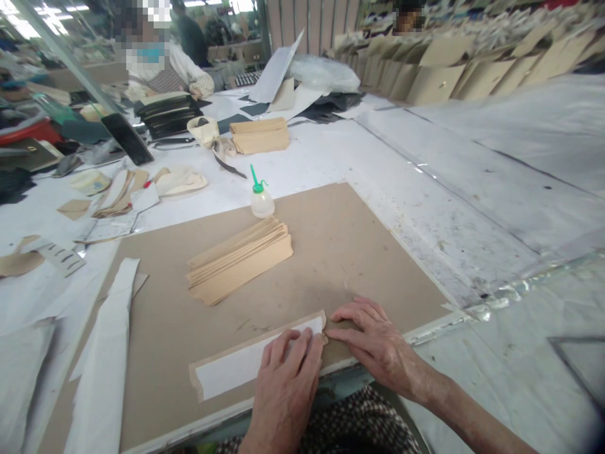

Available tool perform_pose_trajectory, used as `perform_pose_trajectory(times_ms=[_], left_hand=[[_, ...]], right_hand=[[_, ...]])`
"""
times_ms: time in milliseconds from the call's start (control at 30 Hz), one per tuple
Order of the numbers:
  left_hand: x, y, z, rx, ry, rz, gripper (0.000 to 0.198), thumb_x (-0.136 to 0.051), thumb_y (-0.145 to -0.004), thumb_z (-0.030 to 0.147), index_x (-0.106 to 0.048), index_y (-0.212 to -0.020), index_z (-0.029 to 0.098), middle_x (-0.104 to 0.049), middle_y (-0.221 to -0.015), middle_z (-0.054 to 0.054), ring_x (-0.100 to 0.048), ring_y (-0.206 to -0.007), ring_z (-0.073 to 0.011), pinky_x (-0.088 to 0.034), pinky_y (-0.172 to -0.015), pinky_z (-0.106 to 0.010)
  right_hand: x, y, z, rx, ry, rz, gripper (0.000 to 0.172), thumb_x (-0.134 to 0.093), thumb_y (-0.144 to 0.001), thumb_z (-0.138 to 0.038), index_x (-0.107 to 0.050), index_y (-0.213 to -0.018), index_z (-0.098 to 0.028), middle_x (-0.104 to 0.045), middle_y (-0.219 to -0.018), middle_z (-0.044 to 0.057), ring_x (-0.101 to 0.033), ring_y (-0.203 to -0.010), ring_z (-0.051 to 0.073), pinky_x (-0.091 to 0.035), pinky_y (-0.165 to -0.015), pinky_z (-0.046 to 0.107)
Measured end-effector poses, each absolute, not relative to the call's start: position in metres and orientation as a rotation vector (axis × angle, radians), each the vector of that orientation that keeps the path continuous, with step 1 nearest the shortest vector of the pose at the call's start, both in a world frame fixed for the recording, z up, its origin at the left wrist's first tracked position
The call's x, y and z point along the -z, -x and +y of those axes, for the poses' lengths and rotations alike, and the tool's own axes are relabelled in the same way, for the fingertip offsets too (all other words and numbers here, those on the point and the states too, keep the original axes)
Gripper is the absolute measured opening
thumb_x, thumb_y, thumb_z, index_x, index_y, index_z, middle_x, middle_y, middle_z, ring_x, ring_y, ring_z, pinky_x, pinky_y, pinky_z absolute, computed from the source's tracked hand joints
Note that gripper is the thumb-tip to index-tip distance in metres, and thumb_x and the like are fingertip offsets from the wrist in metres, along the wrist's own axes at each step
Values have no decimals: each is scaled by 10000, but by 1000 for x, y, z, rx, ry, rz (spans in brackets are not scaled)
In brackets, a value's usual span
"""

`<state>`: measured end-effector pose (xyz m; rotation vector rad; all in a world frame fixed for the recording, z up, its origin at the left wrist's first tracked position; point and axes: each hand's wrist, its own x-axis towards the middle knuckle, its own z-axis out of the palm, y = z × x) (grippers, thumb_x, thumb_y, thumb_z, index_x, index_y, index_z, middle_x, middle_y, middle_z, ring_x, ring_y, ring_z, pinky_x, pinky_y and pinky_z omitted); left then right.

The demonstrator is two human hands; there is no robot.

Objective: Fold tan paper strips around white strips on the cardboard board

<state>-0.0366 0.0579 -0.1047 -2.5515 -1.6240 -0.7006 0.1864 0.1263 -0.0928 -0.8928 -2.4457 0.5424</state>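
Note:
A white strip (231, 373) lies lengthwise on a slightly larger tan strip (194, 376), whose margin shows along the top and at both ends. My left hand (288, 378) rests on the right half of the white strip, fingers bent and tips pressing down. At the right end, my right hand (368, 340) has its fingers stretched out, the tips touching or just beside the tan edge. It grips nothing that I can see. Beyond the hands is a fanned stack of tan strips (246, 265). Behind that stands a clear squeeze bottle (263, 204) with a green nozzle.
The brown work board (340, 233) carries long white strips (106, 353) at its left. Tan pieces (125, 192) and a white tub (89, 183) lie further left. A person (163, 69) sits across the table near a dark stack (167, 113). Tan bag parts (435, 79) line the back right.

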Motion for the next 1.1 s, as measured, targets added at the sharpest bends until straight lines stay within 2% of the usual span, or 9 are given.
perform_pose_trajectory(times_ms=[167, 233, 333, 467, 800, 1100], left_hand=[[103, 38, 58, 686, 2591, -1610, 449, -539, -966, 163, -521, -1412, 219, -672, -1270, -37, -560, -1082, -272, -513, -884, -418], [103, 39, 58, 726, 2599, -1635, 475, -535, -967, 152, -476, -1437, 180, -681, -1242, -57, -564, -1083, -267, -517, -899, -416], [103, 38, 57, 843, 2590, -1693, 357, -526, -974, 162, -533, -1327, 109, -697, -1163, -92, -569, -1086, -267, -524, -918, -423], [103, 38, 58, 860, 2606, -1678, 217, -521, -981, 180, -628, -1170, 175, -675, -1233, -71, -569, -1111, -263, -531, -939, -435], [101, 39, 58, 842, 2583, -1644, 244, -502, -989, 197, -654, -1179, 186, -685, -1227, -63, -579, -1087, -250, -545, -919, -418], [100, 39, 58, 822, 2573, -1634, 255, -488, -997, 206, -657, -1186, 182, -682, -1235, -69, -568, -1097, -246, -556, -911, -418]], right_hand=[[94, -187, 126, -555, 906, -2458, 393, -473, -946, -53, -636, -1224, -279, -569, -1184, 66, -521, -1164, 215, -290, -1144, 534], [95, -188, 126, -553, 906, -2460, 372, -466, -959, -67, -637, -1215, -277, -572, -1187, 66, -521, -1165, 213, -290, -1143, 534], [95, -189, 126, -546, 900, -2465, 336, -460, -983, -99, -647, -1191, -285, -579, -1186, 62, -527, -1157, 204, -293, -1144, 531], [93, -188, 126, -528, 889, -2479, 317, -470, -987, -107, -664, -1162, -287, -582, -1189, 63, -531, -1164, 203, -304, -1145, 528], [97, -189, 127, -469, 880, -2530, 360, -509, -988, -132, -657, -1243, -338, -577, -1237, 61, -516, -1194, 219, -307, -1133, 540], [94, -186, 130, -412, 854, -2584, 514, -474, -962, -95, -572, -1382, -374, -584, -1253, 54, -512, -1191, 221, -332, -1132, 516]])
